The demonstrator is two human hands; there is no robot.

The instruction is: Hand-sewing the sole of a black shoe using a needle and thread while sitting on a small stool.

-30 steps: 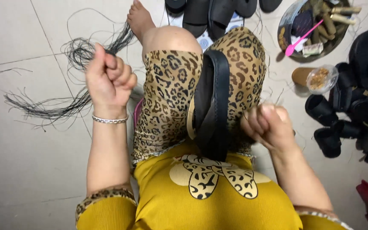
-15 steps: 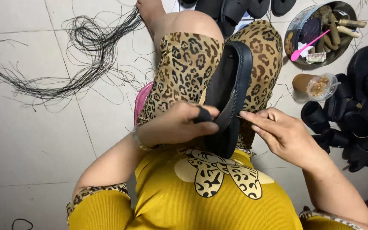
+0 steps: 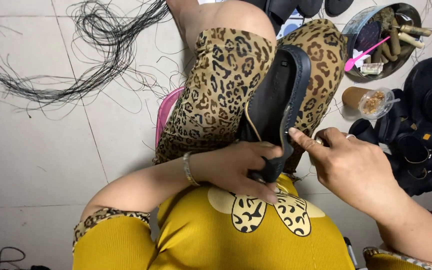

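Loose black threads (image 3: 83, 60) are lying tangled across the pale tiled floor (image 3: 26, 165) at upper left. At upper right, a round metal tray (image 3: 358, 75) is holding tools and a pink comb (image 3: 363, 54). Just below it, a brown cup (image 3: 363, 99) is standing beside piled black shoe parts (image 3: 421, 145).

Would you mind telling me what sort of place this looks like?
Probably an informal home shoemaking spot on a tiled floor: a black shoe on the lap, loose black thread, piled black shoe parts.
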